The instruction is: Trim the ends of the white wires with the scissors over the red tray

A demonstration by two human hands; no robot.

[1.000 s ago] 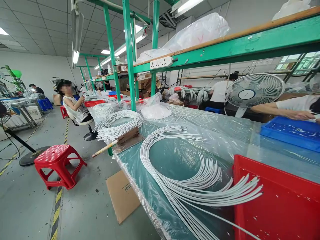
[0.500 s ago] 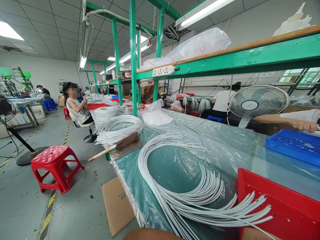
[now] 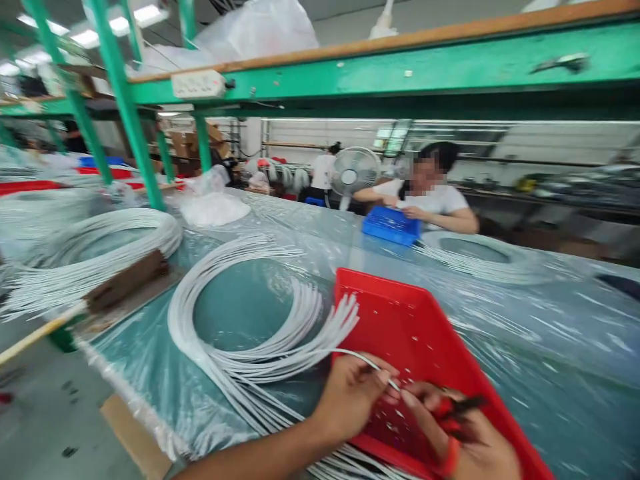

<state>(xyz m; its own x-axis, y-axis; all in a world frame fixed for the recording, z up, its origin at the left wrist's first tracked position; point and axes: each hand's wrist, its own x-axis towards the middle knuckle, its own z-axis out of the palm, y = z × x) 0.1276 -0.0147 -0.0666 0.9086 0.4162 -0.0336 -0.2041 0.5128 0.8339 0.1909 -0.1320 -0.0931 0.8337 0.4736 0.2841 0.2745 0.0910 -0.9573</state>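
My left hand [image 3: 353, 397] is pinching a single white cable [image 3: 365, 360] near its end between thumb and fingers, and the rest of that cable runs back to the bundle on my left. My right hand [image 3: 467, 427] is curled around a red-handled tool [image 3: 453, 413], its dark tip pointing off to the right, away from the cable. The right thumb and fingertips come up to the cable's end too (it's blurred enough there that I can't tell whether they actually touch it).

Both hands are over the red tray [image 3: 383, 303], which has small pale scraps scattered across its bottom. Just beside it on the left, the looped bundle of white cables [image 3: 183, 307] lies on the plastic-covered counter [image 3: 525, 333], some of its ends fanning out over the tray's near-left edge. Further left sits another coil [image 3: 167, 230], with a brown piece [image 3: 125, 283] on a pale handle in front of it, and beyond that a clear plastic bag [image 3: 215, 210].

Across the counter a co-worker [image 3: 435, 200] in a white top has both hands at a blue tray [image 3: 390, 227], a third coil [image 3: 480, 272] lying beside it.
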